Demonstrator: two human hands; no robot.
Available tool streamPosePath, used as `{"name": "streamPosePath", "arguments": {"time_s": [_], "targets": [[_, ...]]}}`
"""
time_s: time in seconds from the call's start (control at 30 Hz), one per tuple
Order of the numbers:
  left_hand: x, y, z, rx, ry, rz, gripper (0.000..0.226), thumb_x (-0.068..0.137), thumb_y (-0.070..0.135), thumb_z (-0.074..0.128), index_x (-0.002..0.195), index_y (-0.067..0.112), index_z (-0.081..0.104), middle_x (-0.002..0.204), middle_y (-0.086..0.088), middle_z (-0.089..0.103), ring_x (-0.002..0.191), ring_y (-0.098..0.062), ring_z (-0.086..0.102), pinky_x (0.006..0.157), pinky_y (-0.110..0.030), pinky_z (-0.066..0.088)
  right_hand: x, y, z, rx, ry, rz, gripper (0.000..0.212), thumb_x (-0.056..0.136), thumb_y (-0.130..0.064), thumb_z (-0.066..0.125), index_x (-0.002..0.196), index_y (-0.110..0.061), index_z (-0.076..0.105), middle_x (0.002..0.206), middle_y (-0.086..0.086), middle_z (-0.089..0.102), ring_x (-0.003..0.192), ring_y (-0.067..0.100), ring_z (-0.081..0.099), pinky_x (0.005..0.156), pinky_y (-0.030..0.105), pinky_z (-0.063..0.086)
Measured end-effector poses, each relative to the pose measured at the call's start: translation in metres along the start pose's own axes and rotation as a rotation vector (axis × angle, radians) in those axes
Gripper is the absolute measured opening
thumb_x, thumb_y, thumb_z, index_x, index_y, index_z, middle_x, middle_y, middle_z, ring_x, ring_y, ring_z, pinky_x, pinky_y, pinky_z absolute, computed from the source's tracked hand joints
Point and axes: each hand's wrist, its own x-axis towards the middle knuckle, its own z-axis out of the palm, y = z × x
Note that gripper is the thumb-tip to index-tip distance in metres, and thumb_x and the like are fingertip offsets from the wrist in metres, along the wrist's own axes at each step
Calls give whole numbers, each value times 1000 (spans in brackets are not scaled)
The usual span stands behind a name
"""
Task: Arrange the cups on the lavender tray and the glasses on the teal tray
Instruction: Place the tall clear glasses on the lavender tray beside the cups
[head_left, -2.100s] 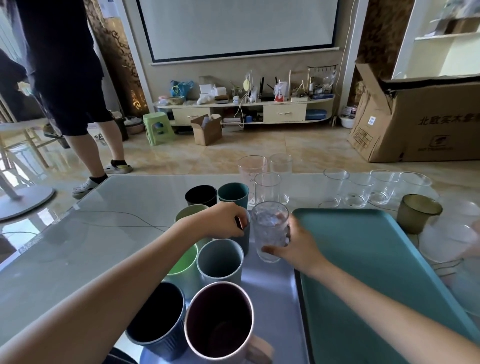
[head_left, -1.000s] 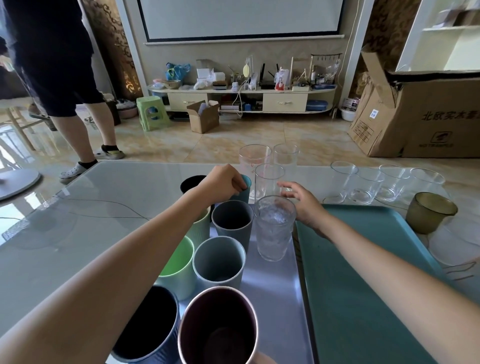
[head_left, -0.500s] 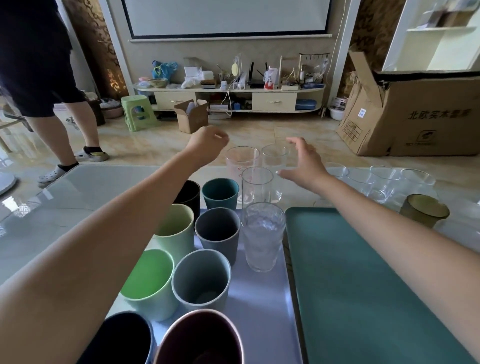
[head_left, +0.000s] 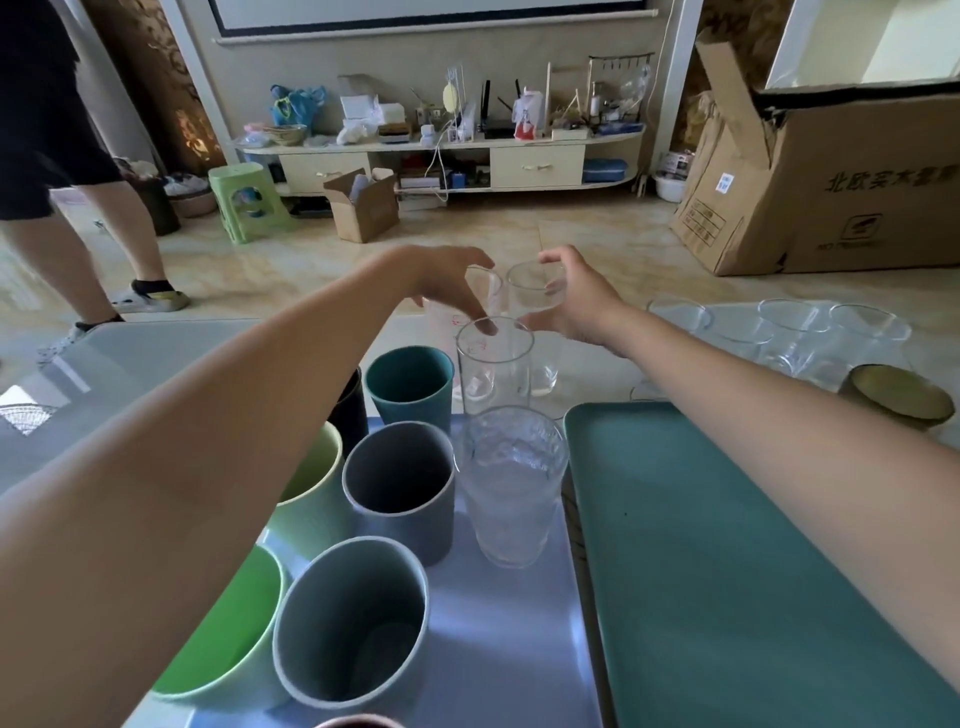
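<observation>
Beyond the lavender tray (head_left: 498, 649), on the table (head_left: 156, 353), the left hand (head_left: 447, 280) curls its grip around one tall glass (head_left: 485, 291) and the right hand (head_left: 582, 304) around another glass (head_left: 535, 291).

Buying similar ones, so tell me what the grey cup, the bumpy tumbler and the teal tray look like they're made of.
Grey cup: matte, opaque, likely plastic or fibre composite.
Bumpy tumbler: clear, textured wall, glass or possibly acrylic.
Teal tray: smooth, dull sheen, probably plastic.

Both arms stretched forward
Left hand (head_left: 447, 283) arches downward, fingers curled; right hand (head_left: 574, 301) curls thumb and fingers, palm turned inward.
</observation>
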Motion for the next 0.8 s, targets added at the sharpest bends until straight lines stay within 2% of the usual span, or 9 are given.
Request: {"name": "streamPosePath", "arguments": {"time_s": [0.13, 0.23, 0.37, 0.43, 0.47, 0.5, 0.6, 0.67, 0.8], "targets": [[0, 0, 7, -38, 145, -15, 82, 66, 32, 82, 136, 22, 42, 142, -4, 37, 117, -27, 47, 75, -37, 55, -4, 2, 0, -3, 65, -33, 79, 68, -24, 83, 132, -19, 37, 117, 9, 52, 98, 18, 50, 76, 27, 41], [-9, -1, 2, -130, 272, -46, 82, 61, 34, 85, 133, 21, 46, 136, -7, 42, 112, -26, 50, 70, -37, 56, -16, 5, 0, 11, 122, -77, 76, 69, -20, 82, 131, -17, 38, 114, 8, 51, 94, 17, 48, 63, 21, 38], [-44, 9, -23, -240, 426, -30, 85, 58, 35, 85, 132, 20, 47, 131, -3, 51, 111, -22, 54, 75, -42, 59, -41, 9, -3, -23, 226, -166, 72, 71, -16, 79, 130, -16, 37, 117, 7, 50, 100, 18, 48, 60, 16, 35], [-65, 20, -39, -262, 467, 20, 54, 61, 30, 84, 109, 21, 60, 112, 2, 58, 99, -17, 56, 81, -39, 57, -56, 4, -10, -15, 299, -161, 72, 72, -17, 79, 130, -17, 37, 118, 8, 51, 100, 18, 49, 60, 16, 34], [-79, 26, -46, -260, 479, 43, 40, 63, 26, 83, 96, 24, 61, 104, 2, 57, 94, -16, 54, 82, -35, 55, -65, 0, -16, -3, 328, -155, 72, 72, -17, 79, 130, -17, 37, 118, 7, 52, 99, 18, 49, 66, 18, 35], [-93, 32, -52, -245, 486, 64, 37, 65, 24, 82, 96, 23, 62, 103, 0, 57, 92, -17, 52, 81, -31, 51, -74, -6, -23, 10, 351, -150, 72, 72, -17, 79, 130, -17, 37, 118, 7, 52, 98, 16, 48, 71, 20, 35], [-134, 47, -67, -67, 496, 97, 68, 66, 29, 82, 127, 16, 54, 118, -6, 56, 100, -20, 49, 82, -29, 43, -108, -19, -47, 19, 384, -166, 72, 70, -16, 81, 129, -17, 39, 118, 7, 55, 99, 13, 47, 77, 21, 33], [-162, 57, -73, 16, 493, 114, 74, 65, 34, 82, 131, 19, 52, 128, -5, 55, 111, -22, 51, 88, -30, 43, -136, -25, -63, 4, 375, -181, 74, 69, -16, 81, 130, -20, 40, 117, 7, 55, 100, 14, 48, 79, 22, 33], [-210, 72, -77, 4, 530, 126, 74, 64, 34, 83, 129, 20, 52, 126, -4, 56, 116, -23, 51, 87, -29, 42, -193, -29, -86, -59, 320, -232, 77, 68, -16, 82, 132, -18, 39, 116, 7, 54, 91, 15, 48, 75, 26, 36]]}}
